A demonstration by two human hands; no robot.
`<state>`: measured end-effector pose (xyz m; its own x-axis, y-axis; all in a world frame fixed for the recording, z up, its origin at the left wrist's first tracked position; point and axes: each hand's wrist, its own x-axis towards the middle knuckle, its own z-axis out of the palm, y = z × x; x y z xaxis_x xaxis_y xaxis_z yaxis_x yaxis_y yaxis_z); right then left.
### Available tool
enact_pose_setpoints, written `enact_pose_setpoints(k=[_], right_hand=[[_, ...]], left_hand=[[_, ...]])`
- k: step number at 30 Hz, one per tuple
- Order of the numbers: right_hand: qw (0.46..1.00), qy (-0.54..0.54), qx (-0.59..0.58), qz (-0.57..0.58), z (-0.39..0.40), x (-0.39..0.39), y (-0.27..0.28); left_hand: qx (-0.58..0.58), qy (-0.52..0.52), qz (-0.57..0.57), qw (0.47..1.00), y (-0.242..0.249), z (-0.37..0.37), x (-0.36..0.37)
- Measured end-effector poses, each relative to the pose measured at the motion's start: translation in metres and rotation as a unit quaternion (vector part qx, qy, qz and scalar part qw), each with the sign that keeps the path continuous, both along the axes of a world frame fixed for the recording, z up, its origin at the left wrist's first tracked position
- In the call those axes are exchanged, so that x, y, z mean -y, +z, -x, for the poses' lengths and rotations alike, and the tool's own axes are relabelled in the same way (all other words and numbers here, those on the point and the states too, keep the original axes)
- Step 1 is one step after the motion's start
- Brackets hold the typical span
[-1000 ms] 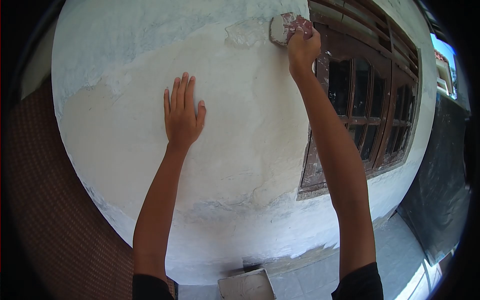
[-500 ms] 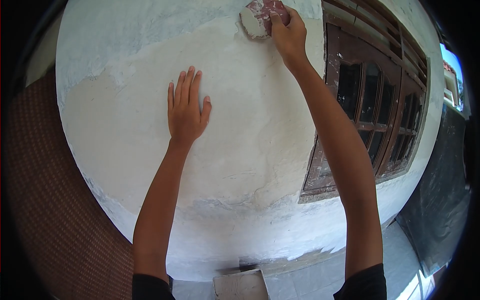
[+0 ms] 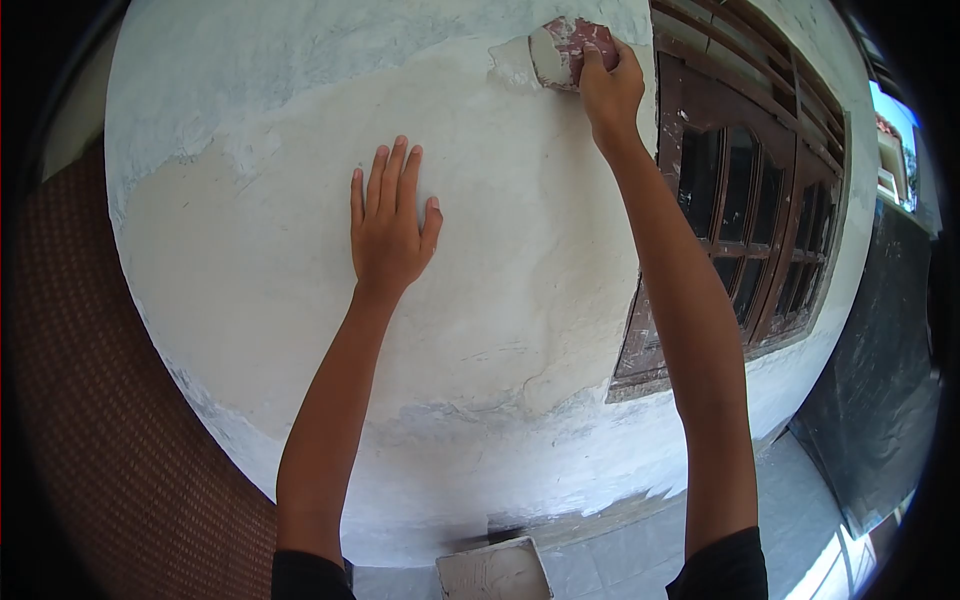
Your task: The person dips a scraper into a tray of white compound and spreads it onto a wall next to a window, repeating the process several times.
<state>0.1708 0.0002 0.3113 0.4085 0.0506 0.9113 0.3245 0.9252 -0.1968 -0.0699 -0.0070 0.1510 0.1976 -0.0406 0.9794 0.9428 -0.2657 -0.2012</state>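
Against the pale plastered wall (image 3: pixel 470 270), my left hand (image 3: pixel 395 225) lies flat with its fingers spread, holding nothing. My right hand (image 3: pixel 612 90) is higher up, near the window's upper left corner. Its fingers grip a reddish-brown scraper (image 3: pixel 590 42), whose face is pressed to the wall. Whitish paste (image 3: pixel 549 58) covers the scraper's left part. A patch of wet-looking paste lies on the wall just left of it.
A brown wooden window (image 3: pixel 740 190) with dark panes is set in the wall at the right. Low in front stands a tray (image 3: pixel 495 572) with pale paste. A woven brown panel (image 3: pixel 130 400) is at the left, a dark sheet (image 3: pixel 870 370) at the far right.
My right hand has moved right and slightly down with the scraper, and a paste patch now shows left of it. My left hand appears slightly further right in view, still flat.
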Motion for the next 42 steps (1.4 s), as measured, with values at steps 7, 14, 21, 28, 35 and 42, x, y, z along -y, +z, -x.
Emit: enact_pose_setpoints(k=[7, 14, 21, 28, 35, 42], right_hand=[[0.988, -0.064, 0.136, 0.016, -0.003, 0.001, -0.006], [0.998, 0.055, -0.028, -0.002, -0.013, 0.000, 0.001], [0.998, 0.003, -0.064, 0.024, -0.024, -0.011, 0.003], [0.998, -0.043, 0.016, 0.040, -0.030, -0.012, -0.003], [0.989, -0.040, 0.138, 0.041, -0.028, -0.003, -0.011], [1.000, 0.015, -0.012, 0.017, -0.043, -0.009, -0.010]], left_hand=[[-0.001, -0.012, 0.000, 1.000, 0.000, 0.001, -0.001], [-0.002, -0.013, 0.000, 1.000, -0.001, 0.002, -0.002], [-0.006, -0.009, 0.000, 1.000, -0.001, 0.003, -0.002], [-0.005, -0.010, 0.005, 1.000, -0.002, 0.003, -0.003], [-0.004, -0.016, 0.003, 1.000, -0.002, 0.003, -0.002], [-0.001, -0.012, 0.003, 1.000, -0.002, 0.003, -0.003]])
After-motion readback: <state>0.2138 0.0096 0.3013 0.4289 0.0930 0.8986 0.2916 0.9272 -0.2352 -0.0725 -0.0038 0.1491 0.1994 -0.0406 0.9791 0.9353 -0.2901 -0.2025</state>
